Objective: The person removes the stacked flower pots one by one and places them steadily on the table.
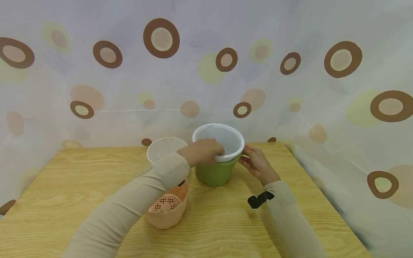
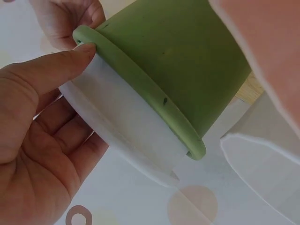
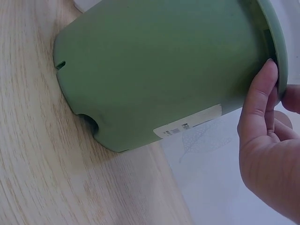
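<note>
A white plant pot [image 1: 233, 140] sits partly inside a green plant pot [image 1: 213, 175], its thick rim standing above the green one. My left hand [image 1: 204, 149] grips the white rim at the near side. Seen from the left wrist, the fingers reach over the rim into the white pot [image 2: 124, 110], and the thumb lies on its outside by the green rim. At the right side, my right hand [image 1: 257, 164] pinches the rim of the green pot [image 3: 154, 70], which stands on the table and bears a paper label [image 3: 187, 125].
Left of the pair stands a peach pot [image 1: 164, 219] with a grid inside, partly behind my left sleeve. Another white pot [image 1: 166, 147] with a wavy rim is behind that forearm. The wooden table [image 1: 80, 172] meets a patterned cloth backdrop [image 1: 129, 82].
</note>
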Available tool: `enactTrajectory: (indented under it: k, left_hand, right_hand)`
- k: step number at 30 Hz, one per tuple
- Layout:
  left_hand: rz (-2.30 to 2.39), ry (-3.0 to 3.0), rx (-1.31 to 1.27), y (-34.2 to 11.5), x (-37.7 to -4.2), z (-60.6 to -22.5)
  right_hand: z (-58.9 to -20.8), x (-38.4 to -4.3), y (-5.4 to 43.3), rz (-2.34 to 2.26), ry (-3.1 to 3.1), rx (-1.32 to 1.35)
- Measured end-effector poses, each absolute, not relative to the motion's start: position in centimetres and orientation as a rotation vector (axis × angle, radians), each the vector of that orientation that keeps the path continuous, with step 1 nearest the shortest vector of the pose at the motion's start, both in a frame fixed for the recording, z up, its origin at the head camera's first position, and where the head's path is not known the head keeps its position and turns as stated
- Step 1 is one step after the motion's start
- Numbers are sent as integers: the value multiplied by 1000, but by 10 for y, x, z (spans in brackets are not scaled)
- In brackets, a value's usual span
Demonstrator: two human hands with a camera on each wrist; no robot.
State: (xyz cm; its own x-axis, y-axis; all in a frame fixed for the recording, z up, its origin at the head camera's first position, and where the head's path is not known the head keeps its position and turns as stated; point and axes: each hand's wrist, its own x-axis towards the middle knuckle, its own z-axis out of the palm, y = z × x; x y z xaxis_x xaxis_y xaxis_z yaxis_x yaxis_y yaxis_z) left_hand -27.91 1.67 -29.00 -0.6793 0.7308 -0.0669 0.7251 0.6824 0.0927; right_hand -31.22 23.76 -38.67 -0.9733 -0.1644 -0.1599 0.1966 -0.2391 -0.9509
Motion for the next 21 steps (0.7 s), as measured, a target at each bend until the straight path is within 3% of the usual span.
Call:
enactTrajectory:
  k: [21]
  left_hand:
    - [32,2836,1254,16,-275,-293]
  right_hand:
    - [-388,-311,236,-2298,1824,46]
